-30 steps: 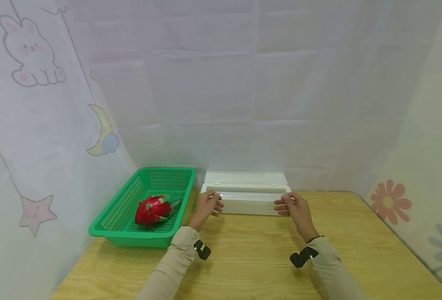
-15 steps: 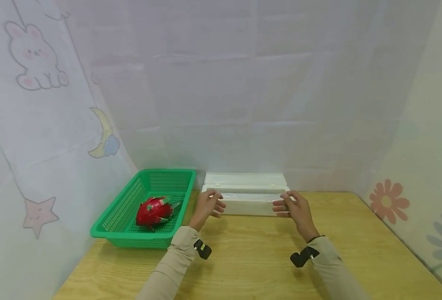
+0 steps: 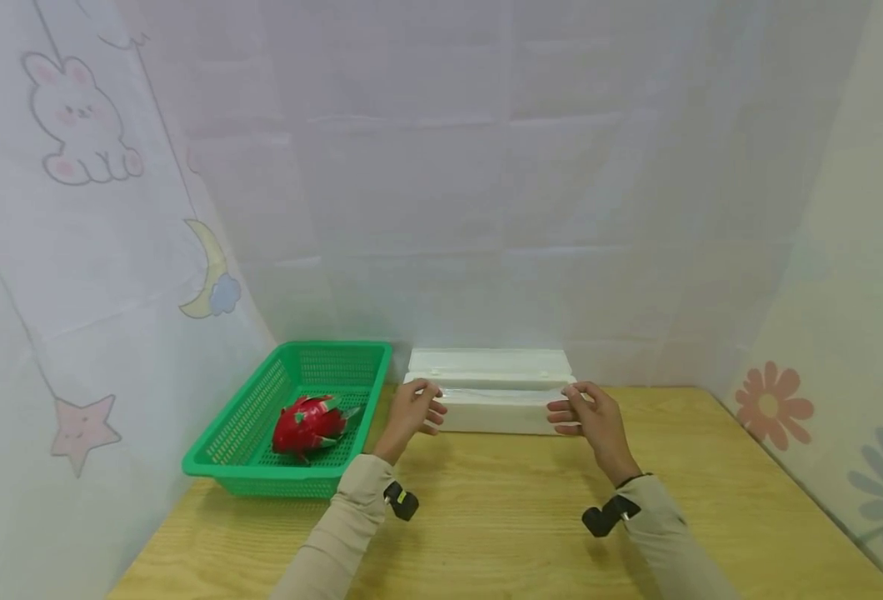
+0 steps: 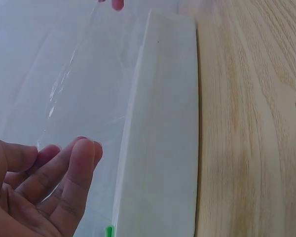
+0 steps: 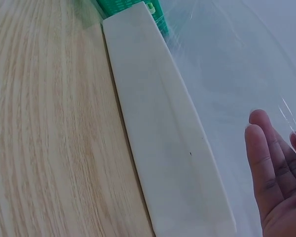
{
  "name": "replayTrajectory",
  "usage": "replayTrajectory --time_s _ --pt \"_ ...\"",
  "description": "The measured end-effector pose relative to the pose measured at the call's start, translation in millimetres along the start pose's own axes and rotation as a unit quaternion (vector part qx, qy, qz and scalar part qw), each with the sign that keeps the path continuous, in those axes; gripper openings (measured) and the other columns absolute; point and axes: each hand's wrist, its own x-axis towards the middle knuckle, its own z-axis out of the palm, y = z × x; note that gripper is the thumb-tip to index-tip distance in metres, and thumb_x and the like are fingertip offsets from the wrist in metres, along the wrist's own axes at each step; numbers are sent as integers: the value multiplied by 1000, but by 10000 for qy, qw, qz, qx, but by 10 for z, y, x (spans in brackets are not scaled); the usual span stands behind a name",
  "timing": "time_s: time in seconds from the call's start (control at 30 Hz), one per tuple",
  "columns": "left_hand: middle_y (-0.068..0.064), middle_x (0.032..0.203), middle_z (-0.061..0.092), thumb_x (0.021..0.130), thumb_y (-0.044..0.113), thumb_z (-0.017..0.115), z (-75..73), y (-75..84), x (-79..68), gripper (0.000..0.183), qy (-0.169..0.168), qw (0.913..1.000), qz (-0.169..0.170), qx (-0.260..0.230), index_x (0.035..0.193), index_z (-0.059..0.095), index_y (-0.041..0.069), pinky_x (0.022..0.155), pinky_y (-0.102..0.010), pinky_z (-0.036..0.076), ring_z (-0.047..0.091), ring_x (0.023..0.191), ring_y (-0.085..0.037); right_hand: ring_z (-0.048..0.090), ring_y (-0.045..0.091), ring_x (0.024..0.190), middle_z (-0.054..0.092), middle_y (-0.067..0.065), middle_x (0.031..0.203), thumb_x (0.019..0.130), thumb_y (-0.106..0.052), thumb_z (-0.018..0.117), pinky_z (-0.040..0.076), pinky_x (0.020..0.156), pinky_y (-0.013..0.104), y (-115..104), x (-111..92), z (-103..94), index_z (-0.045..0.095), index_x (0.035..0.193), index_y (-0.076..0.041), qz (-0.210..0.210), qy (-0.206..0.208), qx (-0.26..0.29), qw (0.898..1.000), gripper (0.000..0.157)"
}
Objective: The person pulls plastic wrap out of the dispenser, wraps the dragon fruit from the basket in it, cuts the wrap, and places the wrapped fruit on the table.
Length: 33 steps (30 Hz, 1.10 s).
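A long white plastic-wrap box (image 3: 497, 419) stands on the table with its lid (image 3: 490, 362) raised. Clear plastic wrap (image 4: 84, 74) stretches up from it as a sheet between the two hands. My left hand (image 3: 414, 408) pinches the sheet's edge near the box's left end, between thumb and index finger, with the other fingers loosely bent. At the right end my right hand (image 3: 594, 421) pinches the opposite corner, its other fingers extended. Both wrist views show the box's white front face below the sheet. The roll inside cannot be made out.
To the left stands a green plastic basket (image 3: 209, 467) with a red dragon fruit (image 3: 308, 427) lying in it. A pale printed curtain (image 3: 411, 208) hangs behind the wooden table (image 3: 501, 517). Each wrist carries a small black camera.
The head view has shifted slightly, so the scene sits a little lower. Both hands keep their pinch on the plastic wrap and have hardly moved. Basket and box stay in place.
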Motion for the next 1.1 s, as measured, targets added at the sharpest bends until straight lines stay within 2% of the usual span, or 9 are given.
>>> replayTrajectory --time_s 0.2,0.57,0.73,0.97,1.1 --pt "-26 88 71 106 17 50 -27 34 -52 31 9 9998 176 49 108 64 -10 53 -38 58 68 76 -46 75 23 80 67 36 105 105 -28 53 60 68 37 -28 -11 -9 49 119 14 -72 -8 -61 10000 45" --pt "-27 95 69 106 18 51 -32 101 -95 31 34 9996 277 82 109 64 -9 53 -37 58 68 78 -41 74 21 85 67 32 110 105 -27 53 60 67 36 -125 -66 -11 53 123 13 -264 129 -249 9993 43" --pt "-28 96 67 106 17 50 -27 156 -140 29 80 9995 282 121 107 64 -9 52 -36 58 67 77 -43 74 19 85 66 33 111 105 -27 52 60 68 36 -151 -92 -20 54 123 12 -305 162 -298 9990 43" --pt "-27 98 67 105 17 52 -17 204 -166 28 183 9987 417 227 106 65 -7 52 -37 58 69 75 -40 74 19 85 64 35 114 106 -27 50 60 67 35 -196 -122 -15 52 124 14 -408 172 -297 9986 45" --pt "-28 100 66 106 18 51 -24 222 -189 29 140 9989 405 199 107 64 -8 52 -38 58 68 77 -44 74 20 84 65 34 113 106 -26 51 60 67 36 -207 -132 -16 54 121 12 -474 186 -234 9984 41"
